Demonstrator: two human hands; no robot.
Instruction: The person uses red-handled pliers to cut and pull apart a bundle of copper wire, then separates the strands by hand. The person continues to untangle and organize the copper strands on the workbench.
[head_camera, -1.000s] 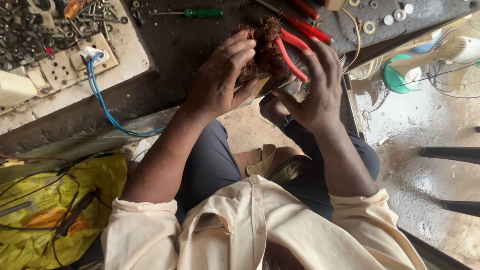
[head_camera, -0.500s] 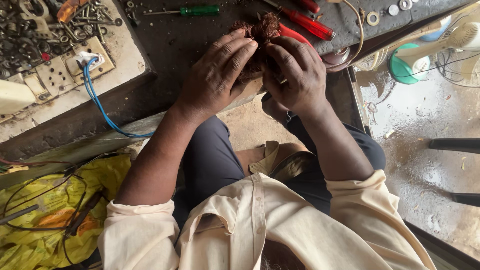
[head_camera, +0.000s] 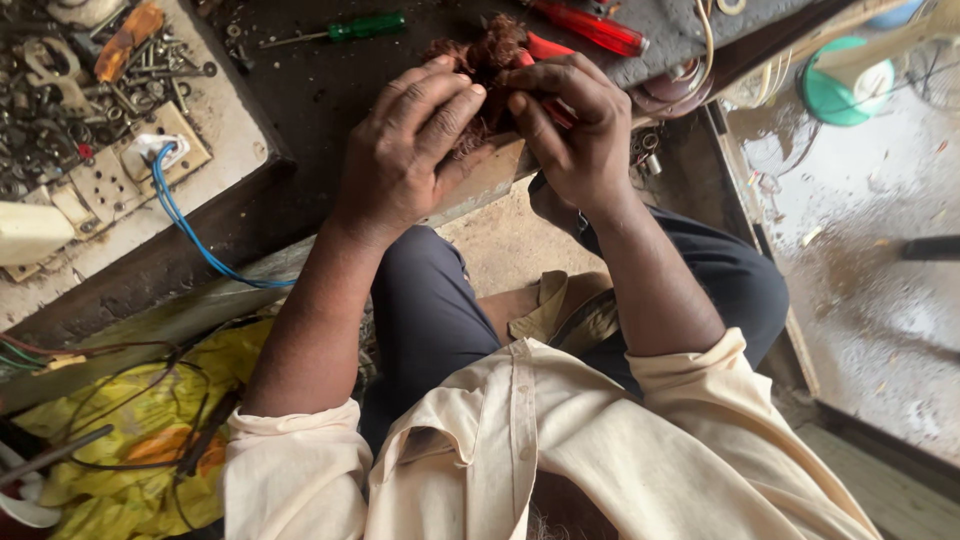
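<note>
Dark workbench (head_camera: 300, 90), green screwdriver (head_camera: 345, 28), red-handled tool (head_camera: 590, 25), scattered screws (head_camera: 60, 110), socket board (head_camera: 120, 175)

Red-handled tool (head_camera: 590, 27) and green screwdriver (head_camera: 350, 28) just beyond

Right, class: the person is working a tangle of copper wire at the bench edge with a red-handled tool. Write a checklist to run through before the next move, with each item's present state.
1. Left hand steadies the copper wire bundle: ok.
2. Right hand grips the red-handled tool: ok.
3. Tool tip visible: cannot tell, hidden by fingers and wire.
4. Bundle supported on the bench: ok.
5. Green screwdriver lies apart from the hands: ok.
</note>
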